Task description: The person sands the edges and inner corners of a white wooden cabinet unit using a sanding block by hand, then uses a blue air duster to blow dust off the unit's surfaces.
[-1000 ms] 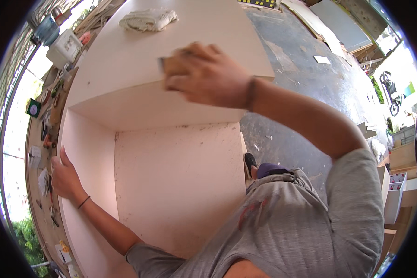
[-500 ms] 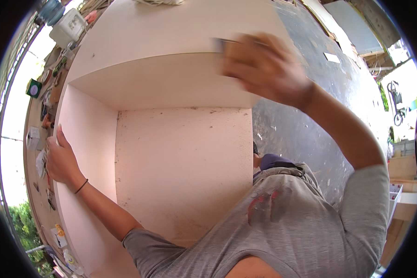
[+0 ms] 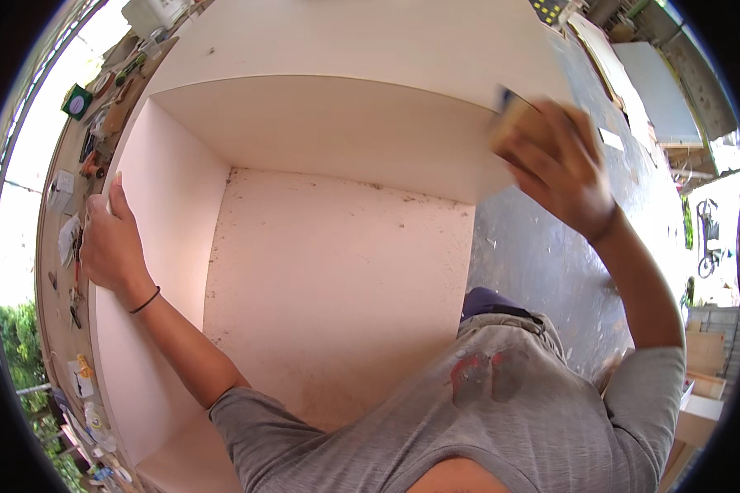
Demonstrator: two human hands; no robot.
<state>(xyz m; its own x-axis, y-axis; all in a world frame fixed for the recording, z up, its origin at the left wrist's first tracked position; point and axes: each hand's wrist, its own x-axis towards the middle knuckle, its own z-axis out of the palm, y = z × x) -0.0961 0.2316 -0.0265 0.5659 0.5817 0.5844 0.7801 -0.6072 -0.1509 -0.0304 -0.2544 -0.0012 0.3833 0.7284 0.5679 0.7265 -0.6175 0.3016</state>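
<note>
Your right hand (image 3: 561,168) is closed around a tan block (image 3: 524,123) with a dark face, slightly blurred, at the right end of the front edge (image 3: 362,79) of the pale box (image 3: 345,271). Whether the block touches that edge, you cannot tell from here. Well to its left, your left hand (image 3: 113,246) is wrapped over the rim of the side panel (image 3: 168,205), thumb on the inner side, apparently bracing it. The step in hand looks like rubbing down that edge. The next move probably calls for a flat block, even pressure and care at the corner just beside your right hand.
</note>
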